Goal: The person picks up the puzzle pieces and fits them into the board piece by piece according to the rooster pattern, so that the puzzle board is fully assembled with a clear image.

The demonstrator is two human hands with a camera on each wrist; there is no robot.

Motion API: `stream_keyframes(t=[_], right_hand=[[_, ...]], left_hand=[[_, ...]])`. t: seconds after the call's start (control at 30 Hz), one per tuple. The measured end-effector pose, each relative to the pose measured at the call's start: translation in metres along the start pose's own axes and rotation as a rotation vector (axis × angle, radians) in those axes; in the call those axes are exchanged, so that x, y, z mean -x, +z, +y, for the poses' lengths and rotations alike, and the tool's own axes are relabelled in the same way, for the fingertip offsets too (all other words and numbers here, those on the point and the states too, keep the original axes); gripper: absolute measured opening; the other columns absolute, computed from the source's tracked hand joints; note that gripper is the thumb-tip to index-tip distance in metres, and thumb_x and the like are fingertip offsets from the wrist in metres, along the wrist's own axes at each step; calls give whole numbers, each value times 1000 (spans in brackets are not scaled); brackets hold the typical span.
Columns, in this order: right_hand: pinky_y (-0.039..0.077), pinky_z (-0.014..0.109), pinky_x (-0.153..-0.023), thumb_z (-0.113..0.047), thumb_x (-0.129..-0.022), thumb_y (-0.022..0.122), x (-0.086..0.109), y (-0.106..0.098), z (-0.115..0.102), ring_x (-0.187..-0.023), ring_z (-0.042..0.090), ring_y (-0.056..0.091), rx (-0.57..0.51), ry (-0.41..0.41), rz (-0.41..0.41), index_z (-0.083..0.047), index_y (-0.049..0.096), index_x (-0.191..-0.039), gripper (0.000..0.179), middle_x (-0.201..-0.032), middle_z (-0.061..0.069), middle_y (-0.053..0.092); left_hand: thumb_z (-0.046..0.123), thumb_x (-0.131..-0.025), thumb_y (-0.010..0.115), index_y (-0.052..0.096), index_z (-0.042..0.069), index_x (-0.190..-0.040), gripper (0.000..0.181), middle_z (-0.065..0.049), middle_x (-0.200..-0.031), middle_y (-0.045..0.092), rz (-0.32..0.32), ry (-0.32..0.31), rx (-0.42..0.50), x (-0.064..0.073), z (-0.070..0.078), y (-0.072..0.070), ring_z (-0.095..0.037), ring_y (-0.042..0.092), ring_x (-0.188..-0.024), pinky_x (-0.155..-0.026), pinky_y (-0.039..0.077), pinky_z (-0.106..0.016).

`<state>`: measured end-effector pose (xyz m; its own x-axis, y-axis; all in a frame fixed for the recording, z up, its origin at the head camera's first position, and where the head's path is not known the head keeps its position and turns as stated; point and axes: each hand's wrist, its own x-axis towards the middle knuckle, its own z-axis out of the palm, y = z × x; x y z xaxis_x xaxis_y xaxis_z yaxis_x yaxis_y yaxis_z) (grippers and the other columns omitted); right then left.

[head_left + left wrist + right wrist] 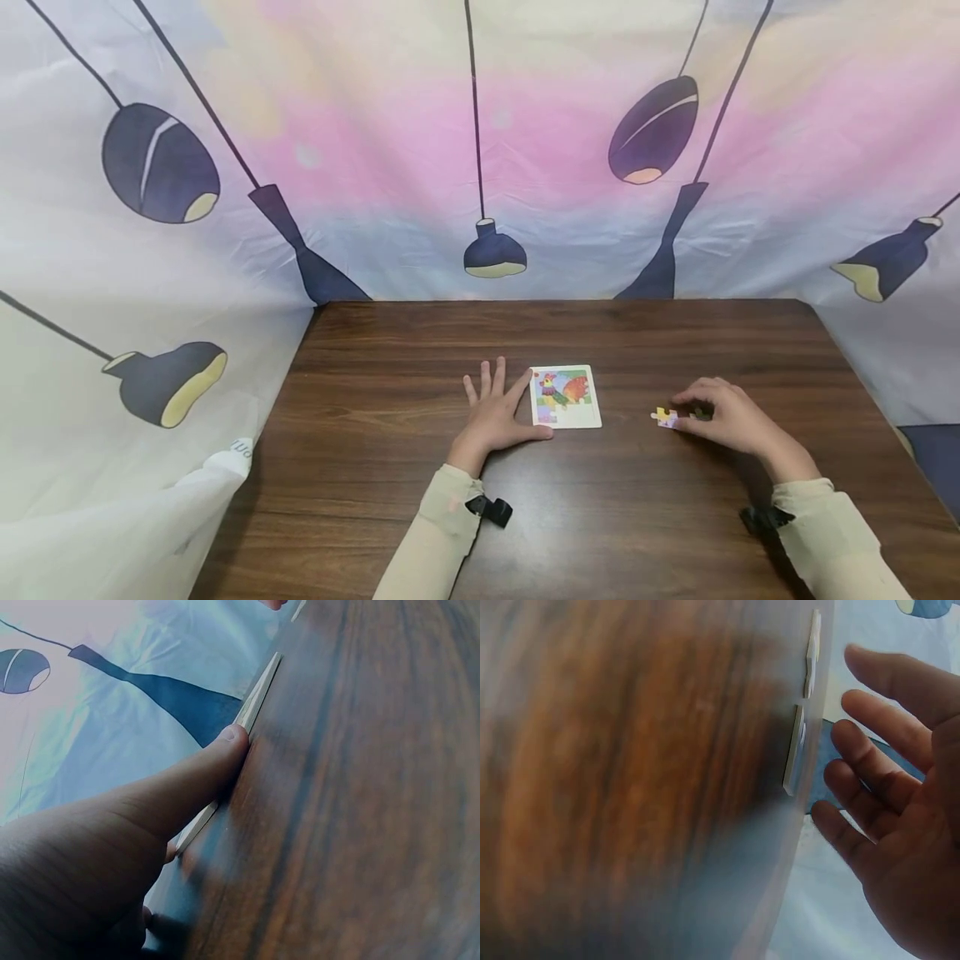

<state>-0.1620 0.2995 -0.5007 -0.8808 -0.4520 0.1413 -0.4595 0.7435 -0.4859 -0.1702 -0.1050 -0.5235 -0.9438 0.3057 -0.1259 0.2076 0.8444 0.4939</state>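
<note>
A square jigsaw puzzle board (585, 417) with a rooster picture lies flat on the table, its lower right part a bare white patch. My left hand (495, 421) is spread at its left side, index finger by the upper left corner and thumb by the lower edge. In the left wrist view the thumb (225, 746) touches the board's edge (259, 694). To the right, a yellow and purple puzzle piece (663, 417) lies beside my right hand (731, 417). Another piece (701, 411) is partly hidden under that hand. In the right wrist view the fingers (874, 769) are loosely bent, apart from both pieces.
The brown wooden table (390, 358) reaches back to a hanging cloth (405, 167) printed with dark lamps. A fold of white cloth (217, 467) overlaps the table's left edge. Black wrist straps (491, 508) sit on both sleeves.
</note>
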Motion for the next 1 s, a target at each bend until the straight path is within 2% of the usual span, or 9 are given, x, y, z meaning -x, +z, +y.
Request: stream_keyframes(t=[0.2,0.5,0.73,1.0], right_hand=[[50,40,-75,-25,-84,92,7,-2,1,-93,18,60,40,27,-55,-12,81,-110,31,-102,-7,68],[49,33,-70,-15,-84,90,-11,1,-2,-84,7,55,51,-32,-88,-13,81,-101,20,-93,-12,64],[49,34,-68,-10,-83,88,-13,2,-9,-82,9,53,80,-35,-85,-11,80,-97,16,-91,-8,63],[52,36,-69,-11,-83,89,-13,7,-11,-84,13,56,73,-36,-104,-9,79,-98,18,-93,-4,64]], left_hand=[[71,-78,82,29,29,-169,113,-18,-176,-4,-20,8,28,2,6,4,-43,-16,-159,-120,-15,-71],[72,-79,81,27,31,-169,113,-17,-176,-5,-8,-11,-11,0,2,-1,-41,-17,-159,-120,-15,-70],[71,-80,81,28,32,-169,110,-17,-176,-5,6,7,9,-1,1,-2,-42,-18,-159,-119,-16,-71],[72,-79,81,29,31,-169,112,-18,-176,-3,7,10,1,1,-1,2,-44,-16,-159,-119,-14,-73]])
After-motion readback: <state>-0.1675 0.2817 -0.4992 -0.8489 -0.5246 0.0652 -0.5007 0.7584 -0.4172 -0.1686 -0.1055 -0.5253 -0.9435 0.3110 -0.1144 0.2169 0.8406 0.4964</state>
